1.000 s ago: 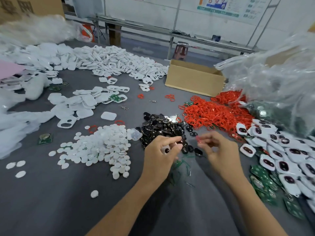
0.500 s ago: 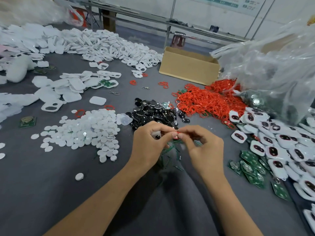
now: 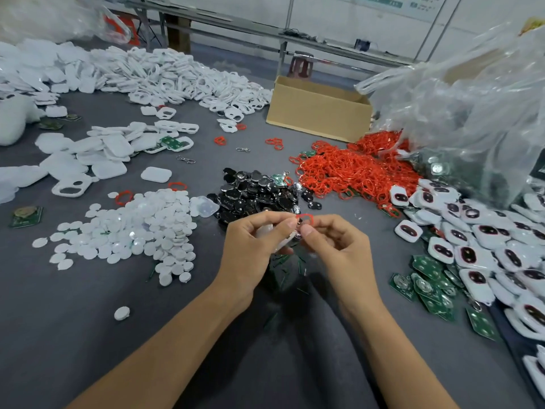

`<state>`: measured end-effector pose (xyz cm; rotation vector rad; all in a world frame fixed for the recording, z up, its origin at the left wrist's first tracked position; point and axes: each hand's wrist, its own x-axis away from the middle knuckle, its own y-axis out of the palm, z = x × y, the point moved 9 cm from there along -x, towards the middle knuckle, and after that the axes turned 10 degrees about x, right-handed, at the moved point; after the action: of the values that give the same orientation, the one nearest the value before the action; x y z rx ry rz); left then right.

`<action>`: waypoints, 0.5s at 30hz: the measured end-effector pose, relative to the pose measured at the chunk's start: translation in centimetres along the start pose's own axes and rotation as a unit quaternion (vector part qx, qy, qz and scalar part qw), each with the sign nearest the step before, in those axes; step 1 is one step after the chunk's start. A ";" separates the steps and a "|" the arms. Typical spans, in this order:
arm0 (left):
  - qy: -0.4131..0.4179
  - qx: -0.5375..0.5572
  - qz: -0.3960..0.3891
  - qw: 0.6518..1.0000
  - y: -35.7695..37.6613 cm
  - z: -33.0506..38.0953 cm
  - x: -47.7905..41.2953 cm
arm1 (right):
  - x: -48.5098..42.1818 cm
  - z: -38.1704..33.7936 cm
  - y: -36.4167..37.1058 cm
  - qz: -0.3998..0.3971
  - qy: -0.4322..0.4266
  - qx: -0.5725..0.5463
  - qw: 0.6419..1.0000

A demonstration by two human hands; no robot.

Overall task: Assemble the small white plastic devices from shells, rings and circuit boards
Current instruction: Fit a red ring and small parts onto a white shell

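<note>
- Shells heap, white, spreads at 11 o'clock.
- Red rings pile lies at 1 o'clock.
- Left hand, centre, grips white shell, fingers curled.
- Right hand pinches red ring at shell's 1 o'clock, just beside.

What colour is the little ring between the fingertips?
Red; the ring shows best in the head view.

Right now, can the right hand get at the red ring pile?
Probably yes: the red ring pile lies just beyond the right hand, only bare mat between, though its fingers pinch a red ring.
</note>
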<state>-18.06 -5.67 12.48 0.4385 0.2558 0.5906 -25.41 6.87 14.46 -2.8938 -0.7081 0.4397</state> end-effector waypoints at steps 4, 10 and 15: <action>-0.021 -0.061 -0.040 0.997 0.8 -0.8 0.1 | -0.3 -0.2 -0.6 0.021 -0.018 -0.053 0.998; 0.009 -0.079 -0.008 0.997 0.4 -0.1 0.1 | -0.1 -1.8 -1.4 0.064 -0.095 0.079 0.990; 0.058 -0.094 -0.025 0.994 0.6 1.0 0.1 | 0.2 -2.0 -1.3 0.056 -0.090 0.093 0.990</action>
<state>-17.90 -5.42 13.63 0.2161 0.3183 0.5851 -25.23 7.99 16.53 -2.7509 -0.4974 0.7448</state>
